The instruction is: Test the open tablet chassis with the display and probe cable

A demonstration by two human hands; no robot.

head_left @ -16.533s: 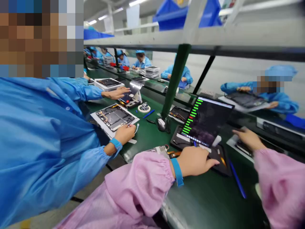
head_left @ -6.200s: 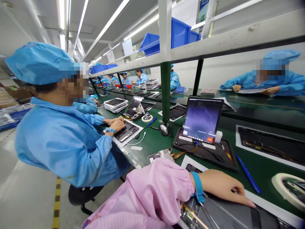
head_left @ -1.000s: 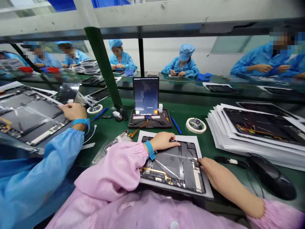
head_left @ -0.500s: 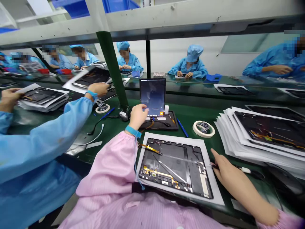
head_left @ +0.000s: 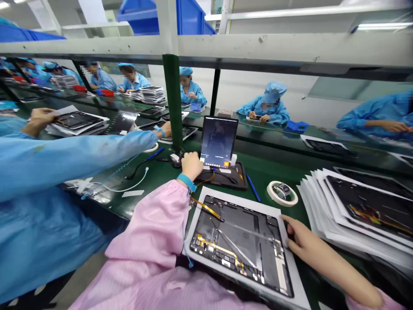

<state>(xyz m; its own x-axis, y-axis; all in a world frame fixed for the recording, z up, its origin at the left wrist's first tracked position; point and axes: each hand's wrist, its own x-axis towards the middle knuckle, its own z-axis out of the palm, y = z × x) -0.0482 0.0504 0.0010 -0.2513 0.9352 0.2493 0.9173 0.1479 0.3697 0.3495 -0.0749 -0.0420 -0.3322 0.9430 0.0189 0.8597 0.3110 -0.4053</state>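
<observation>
My left hand point(head_left: 192, 166), a blue band at its wrist, is at the lower left corner of an upright lit tablet screen point(head_left: 219, 140). Its fingers are bent towards the glass, partly hidden, with nothing visible in them. My right hand point(head_left: 300, 237) rests at the right edge of a white sheet point(head_left: 298, 286), index finger stretched out and thumb apart from it. On that sheet lies an opened tablet housing point(head_left: 240, 237), inside facing up. A gold flex cable point(head_left: 208, 208) runs from it towards the screen's black base point(head_left: 238, 178).
Right of the housing stand a tape roll point(head_left: 282, 193) and a stack of tablet housings between sheets point(head_left: 371, 206). A blue pen point(head_left: 253, 187) lies behind. A co-worker's blue sleeve point(head_left: 80, 157) reaches across at left, near a green post point(head_left: 172, 103) and white cable point(head_left: 129, 189).
My left hand's fingers have bent closer to the screen's lower left corner. My right hand has moved onto the sheet's edge. The co-worker has set down the lifted housing. The view has shifted.
</observation>
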